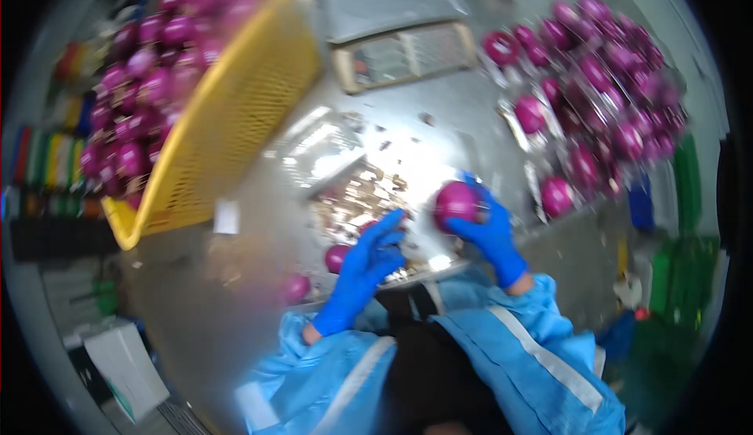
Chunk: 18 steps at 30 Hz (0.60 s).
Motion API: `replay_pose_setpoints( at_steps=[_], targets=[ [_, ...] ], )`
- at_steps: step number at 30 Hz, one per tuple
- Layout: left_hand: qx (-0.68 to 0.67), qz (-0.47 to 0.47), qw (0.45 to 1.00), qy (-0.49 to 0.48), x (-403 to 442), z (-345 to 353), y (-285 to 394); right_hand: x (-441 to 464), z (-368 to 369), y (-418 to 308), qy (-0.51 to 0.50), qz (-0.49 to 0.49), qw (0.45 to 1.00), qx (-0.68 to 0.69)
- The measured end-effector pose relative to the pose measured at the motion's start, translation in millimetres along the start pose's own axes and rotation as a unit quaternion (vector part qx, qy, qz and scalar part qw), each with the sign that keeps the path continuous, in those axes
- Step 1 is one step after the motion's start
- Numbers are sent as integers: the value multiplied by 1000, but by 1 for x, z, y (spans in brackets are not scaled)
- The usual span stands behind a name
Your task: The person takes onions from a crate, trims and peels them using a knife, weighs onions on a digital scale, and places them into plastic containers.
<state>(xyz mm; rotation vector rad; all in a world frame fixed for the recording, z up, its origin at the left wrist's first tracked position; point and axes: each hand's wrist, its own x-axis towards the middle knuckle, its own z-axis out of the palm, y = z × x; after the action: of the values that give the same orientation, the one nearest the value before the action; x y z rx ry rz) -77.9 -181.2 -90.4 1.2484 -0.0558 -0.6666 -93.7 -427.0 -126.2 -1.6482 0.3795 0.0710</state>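
Observation:
In a blue glove, my right hand (496, 235) is closed around a peeled-looking red onion (455, 206), held above the metal table. My left hand (365, 269), also gloved in blue, is to its left with fingers apart and slightly bent. No held object shows in it, though motion blurs the fingertips. Beside the left hand lies one red onion (338, 258) on the table, and another onion (296, 288) sits nearer the front edge. Loose onion skins (361, 200) are scattered just beyond my left fingers.
A tilted yellow crate (235, 105) full of red onions stands at the left. Many onions (588, 82), some on film-wrapped trays, are piled at the right. A clear plastic container (321, 152) stands mid-table; a metal scale-like device (388, 3) and a framed box (404, 57) are behind.

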Motion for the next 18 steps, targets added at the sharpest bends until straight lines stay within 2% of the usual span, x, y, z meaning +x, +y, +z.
replay_pose_setpoints(
  at_steps=[1, 4, 7, 8, 10, 12, 14, 15, 17, 18],
  targets=[
    [-14, -13, 999, 31, -4, -7, 11, 12, -13, 22, 29, -33, 998, -37],
    [65, 99, 983, 140, -1, -57, 26, 37, -34, 75, 52, -16, 998, 15],
    [154, 179, 933, 271, -7, -91, 86, 40, -32, 59, 37, 2, 976, -216],
    [165, 198, 914, 314, -9, -102, 110, 41, -32, 61, 47, -21, 981, -189],
    [209, 258, 862, 383, -16, -129, 154, 39, -33, 70, 65, -61, 987, -135],
    [244, 380, 817, 360, -20, -176, 181, 36, -35, 68, 91, -79, 984, -127],
    [302, 446, 740, 403, -16, -192, 212, 31, -36, 67, 109, -84, 983, -123],
    [352, 434, 708, 431, -20, -216, 225, 30, -36, 67, 112, -80, 983, -122],
    [440, 354, 628, 535, -30, -285, 247, 26, -38, 65, 118, -58, 980, -147],
    [521, 344, 570, 534, -36, -326, 252, 24, -36, 65, 128, -63, 980, -138]
  ],
)
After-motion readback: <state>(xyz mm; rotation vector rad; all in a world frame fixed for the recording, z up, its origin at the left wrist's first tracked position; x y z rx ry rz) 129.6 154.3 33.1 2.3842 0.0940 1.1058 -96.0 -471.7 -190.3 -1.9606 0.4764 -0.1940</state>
